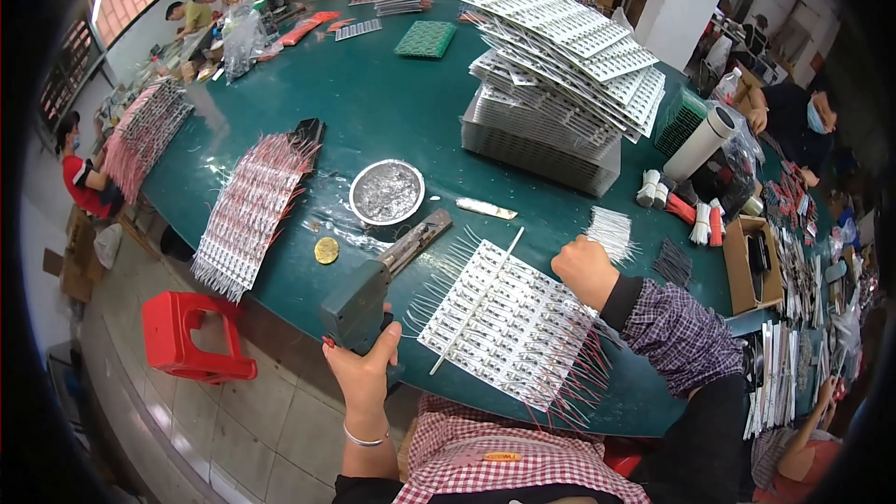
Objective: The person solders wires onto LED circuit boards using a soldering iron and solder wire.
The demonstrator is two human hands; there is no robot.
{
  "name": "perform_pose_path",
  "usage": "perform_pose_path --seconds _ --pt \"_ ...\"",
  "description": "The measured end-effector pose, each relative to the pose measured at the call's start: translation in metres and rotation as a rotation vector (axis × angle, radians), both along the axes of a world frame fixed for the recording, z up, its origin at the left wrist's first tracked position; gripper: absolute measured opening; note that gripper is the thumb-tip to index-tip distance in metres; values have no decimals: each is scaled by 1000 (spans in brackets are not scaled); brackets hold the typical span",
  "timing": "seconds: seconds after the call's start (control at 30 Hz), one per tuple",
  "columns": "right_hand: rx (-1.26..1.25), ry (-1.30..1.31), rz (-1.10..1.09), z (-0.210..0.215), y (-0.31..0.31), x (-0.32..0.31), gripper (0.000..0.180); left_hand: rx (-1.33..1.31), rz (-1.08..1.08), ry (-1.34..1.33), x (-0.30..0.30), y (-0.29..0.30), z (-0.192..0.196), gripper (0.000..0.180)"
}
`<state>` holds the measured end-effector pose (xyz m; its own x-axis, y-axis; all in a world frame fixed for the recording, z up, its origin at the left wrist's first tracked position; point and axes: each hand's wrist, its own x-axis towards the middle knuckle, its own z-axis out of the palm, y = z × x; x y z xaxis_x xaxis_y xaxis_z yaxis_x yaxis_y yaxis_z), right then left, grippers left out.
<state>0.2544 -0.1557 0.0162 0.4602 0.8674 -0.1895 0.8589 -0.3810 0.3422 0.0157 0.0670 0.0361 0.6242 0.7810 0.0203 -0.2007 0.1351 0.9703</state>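
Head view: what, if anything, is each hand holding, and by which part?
The left hand holds the dark green gun-shaped tool by the near end of its body. The right hand is curled; whether it holds anything cannot be told.

The green table point(373, 75) carries a wired panel point(509, 322), metal bowl point(356, 206) and panel stack point(565, 61).

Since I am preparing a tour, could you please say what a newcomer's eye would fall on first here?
Probably the tall stack of white circuit-board panels, right of centre on the green table. Next, the pistol-shaped tool in the left hand, beside a wire-fringed panel, and the red plastic stool at lower left.
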Motion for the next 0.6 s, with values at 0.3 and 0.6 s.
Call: perform_pose_path --seconds 0.3,0.6 --pt "-97 -47 -35 -8 5 -6 6 -57 40 22 0 0 1 43" --pt "-8 -137 -50 -29 -12 -5 7 -134 -55 -31 5 -13 1 44"
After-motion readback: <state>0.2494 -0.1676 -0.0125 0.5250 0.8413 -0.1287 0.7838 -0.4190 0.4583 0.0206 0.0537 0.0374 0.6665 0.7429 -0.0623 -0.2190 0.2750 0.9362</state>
